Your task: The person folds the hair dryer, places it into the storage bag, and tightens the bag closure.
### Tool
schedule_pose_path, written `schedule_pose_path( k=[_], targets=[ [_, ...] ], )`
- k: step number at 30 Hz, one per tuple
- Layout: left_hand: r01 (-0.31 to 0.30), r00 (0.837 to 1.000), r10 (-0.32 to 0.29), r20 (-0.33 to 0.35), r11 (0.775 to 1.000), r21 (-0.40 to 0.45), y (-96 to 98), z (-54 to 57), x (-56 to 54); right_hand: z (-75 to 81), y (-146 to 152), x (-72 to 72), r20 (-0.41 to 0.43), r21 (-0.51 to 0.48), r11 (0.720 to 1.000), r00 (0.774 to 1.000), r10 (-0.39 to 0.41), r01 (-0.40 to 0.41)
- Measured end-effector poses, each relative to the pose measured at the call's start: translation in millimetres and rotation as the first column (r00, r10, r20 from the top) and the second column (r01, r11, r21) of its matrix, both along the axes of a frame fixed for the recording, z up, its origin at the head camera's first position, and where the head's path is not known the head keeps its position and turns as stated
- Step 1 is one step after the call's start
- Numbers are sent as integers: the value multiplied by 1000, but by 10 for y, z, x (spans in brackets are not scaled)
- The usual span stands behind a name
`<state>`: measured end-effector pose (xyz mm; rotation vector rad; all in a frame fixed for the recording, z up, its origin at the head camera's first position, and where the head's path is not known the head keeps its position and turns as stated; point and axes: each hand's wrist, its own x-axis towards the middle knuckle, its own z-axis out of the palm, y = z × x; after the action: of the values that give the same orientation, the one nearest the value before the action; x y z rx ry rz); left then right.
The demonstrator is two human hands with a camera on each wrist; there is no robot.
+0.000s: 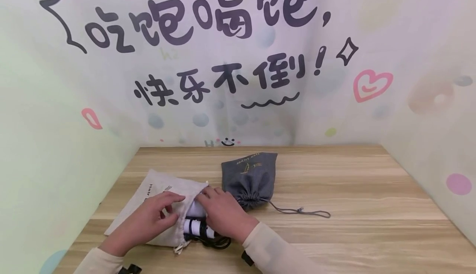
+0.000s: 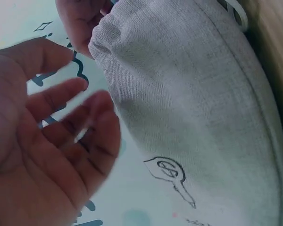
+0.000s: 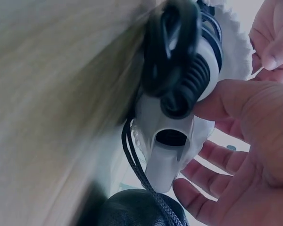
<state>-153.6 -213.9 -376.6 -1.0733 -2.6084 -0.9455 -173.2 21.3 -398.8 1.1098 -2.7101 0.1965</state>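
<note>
A pale drawstring bag [image 1: 154, 185] with dark print lies on the table at the left, its mouth towards the right. Out of that mouth shows a white hair dryer [image 3: 162, 167] with a black cord [image 3: 167, 52] wound around its handle. My right hand [image 1: 227, 214] holds the dryer at the opening, thumb on the near side and fingers on the far side. Over the bag hovers my left hand [image 1: 148, 216], its fingers loosely bent with nothing between them. In the left wrist view it is apart from the cloth. Most of the dryer is hidden inside the bag.
Behind my right hand lies a dark grey drawstring pouch [image 1: 256, 179], cinched, with its cord [image 1: 312, 213] trailing right. The wooden table [image 1: 353, 191] meets printed fabric walls [image 1: 260, 121] at the back and sides.
</note>
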Motion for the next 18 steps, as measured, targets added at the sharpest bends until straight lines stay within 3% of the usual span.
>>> schedule_pose_path(
  k=[4, 7, 14, 18],
  targets=[
    [-64, 997, 69, 29, 988, -144, -13, 1, 39, -7, 9, -14, -6, 9, 1000, 1000, -1, 1],
    [-63, 998, 68, 14, 971, -230, -2, -7, 72, 0, 8, -30, 0, 27, 1000, 1000, -3, 3],
    [-117, 992, 125, 2, 937, -328, 93, 1, 207, 17, -19, -83, 46, 65, 998, 999, 3, -6],
    [-112, 992, 122, 9, 936, -334, 131, -59, 273, 40, -37, -97, 76, 107, 994, 997, -26, 18]
  ],
)
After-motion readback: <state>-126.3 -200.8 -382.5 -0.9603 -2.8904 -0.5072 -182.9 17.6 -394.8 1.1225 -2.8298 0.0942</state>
